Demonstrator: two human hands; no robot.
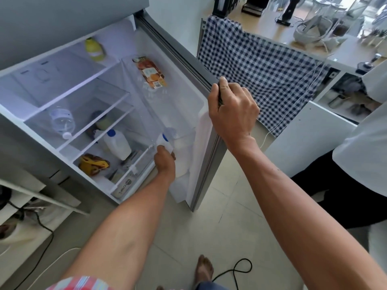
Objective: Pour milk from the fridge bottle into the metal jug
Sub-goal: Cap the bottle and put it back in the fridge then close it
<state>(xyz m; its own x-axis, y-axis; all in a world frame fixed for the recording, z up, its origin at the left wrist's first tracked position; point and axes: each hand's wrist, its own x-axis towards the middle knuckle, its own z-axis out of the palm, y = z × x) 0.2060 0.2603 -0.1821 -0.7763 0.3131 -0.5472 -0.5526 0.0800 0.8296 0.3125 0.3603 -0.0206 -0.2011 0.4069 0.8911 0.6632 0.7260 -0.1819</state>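
Observation:
The fridge [62,97] stands open in front of me. My right hand [232,109] grips the top edge of the fridge door [201,130]. My left hand [165,160] reaches into the lower door shelf and grips a white milk bottle with a blue cap [166,141]. A second white bottle with a blue cap [117,144] stands on the bottom shelf inside. No metal jug is in view.
A juice carton [150,73] sits in the upper door shelf. A water bottle [62,122] lies on a middle shelf, a yellow bottle [94,49] higher up. A checked cloth [257,74] hangs right of the door. Another person [360,164] stands at right. A black cable [236,271] lies on the floor.

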